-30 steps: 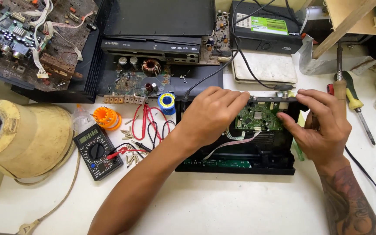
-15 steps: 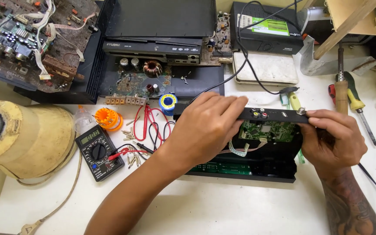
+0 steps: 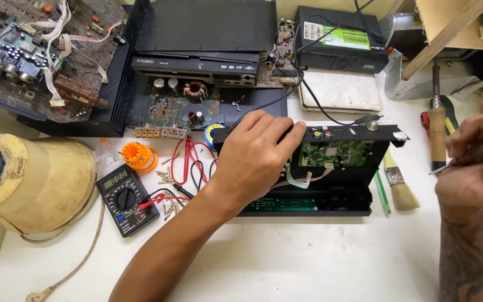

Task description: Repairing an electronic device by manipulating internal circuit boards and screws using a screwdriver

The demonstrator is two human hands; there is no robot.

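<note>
An open black electronics box [image 3: 359, 193] lies in the middle of the white table, with a green circuit board [image 3: 336, 152] inside and coloured sockets along its rear wall. My left hand [image 3: 252, 159] rests on the box's left rear corner, fingers curled over the rear wall. My right hand [image 3: 476, 162] hovers off the box at the right edge of view, fingers pinched on a small thin metal tool [image 3: 437, 168]. A flat ribbon cable [image 3: 297, 180] curls inside the box beside my left hand.
A black multimeter [image 3: 127, 198] with red and black leads, loose screws and an orange spool [image 3: 139, 156] lie left of the box. A yellowed appliance [image 3: 29, 179] stands far left. A brush [image 3: 401, 187], a wooden-handled tool [image 3: 437, 134] and stacked players [image 3: 208, 33] surround it.
My right hand has left the box's right end and drawn back to the right edge with a thin tool pinched in it. My left hand stays on the box.
</note>
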